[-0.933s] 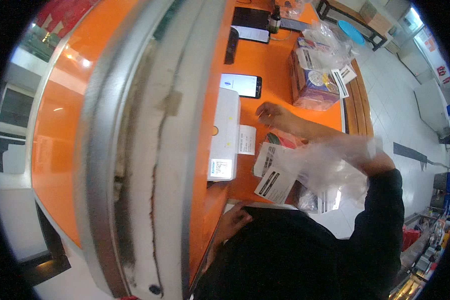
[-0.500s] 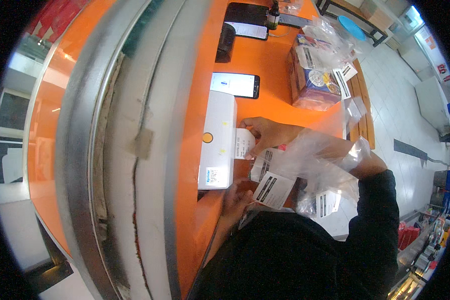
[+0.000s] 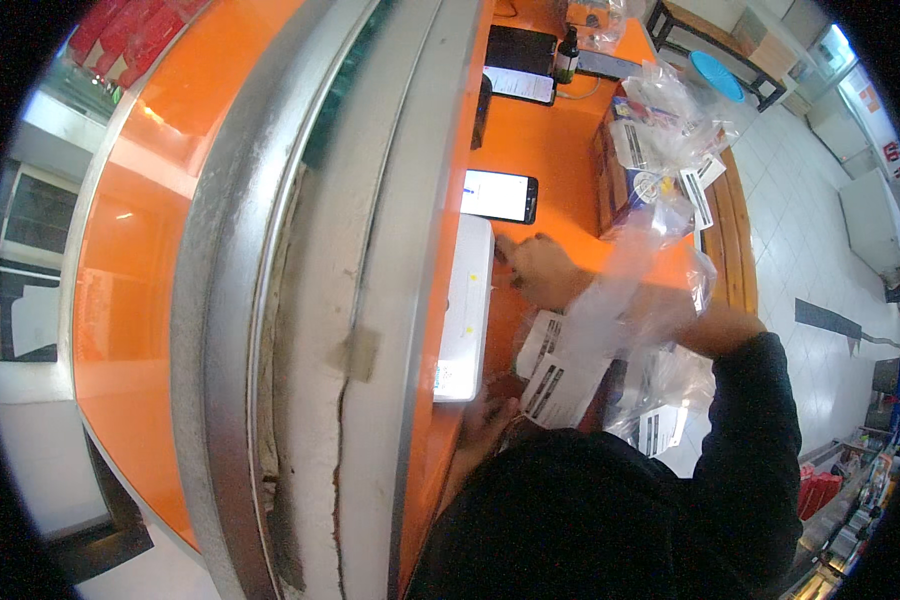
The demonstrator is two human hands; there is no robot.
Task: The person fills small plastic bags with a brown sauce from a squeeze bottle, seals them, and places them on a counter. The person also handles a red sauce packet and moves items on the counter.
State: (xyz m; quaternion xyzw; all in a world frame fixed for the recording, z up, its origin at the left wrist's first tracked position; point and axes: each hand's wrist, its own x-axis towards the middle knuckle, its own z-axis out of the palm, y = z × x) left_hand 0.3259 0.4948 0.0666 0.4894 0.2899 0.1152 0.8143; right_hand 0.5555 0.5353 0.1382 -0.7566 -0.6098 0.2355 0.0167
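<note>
A white label printer (image 3: 467,310) with small yellow stickers stands at the table's left edge. Beside its upper right side is my right hand (image 3: 542,270), its fingers curled in. What they hold, if anything, I cannot make out. My left hand (image 3: 485,425) is low beside the near end of the printer, partly hidden and blurred. Next to it lies a white printed label (image 3: 562,385), over a clear plastic bag (image 3: 620,300). Another printed label (image 3: 540,340) sits just behind it. The bag's film crosses in front of my right forearm.
Beyond the printer a phone (image 3: 500,196) lies with its screen lit. A boxed item in clear wrap (image 3: 635,170) stands at the back right. Farther back are a small dark bottle (image 3: 567,55) and another lit phone (image 3: 520,85). A metal-edged partition (image 3: 340,250) borders the left.
The white label that was between my right fingers at the printer no longer shows. My right hand has curled in. The whole view has shifted, with the table now farther right.
</note>
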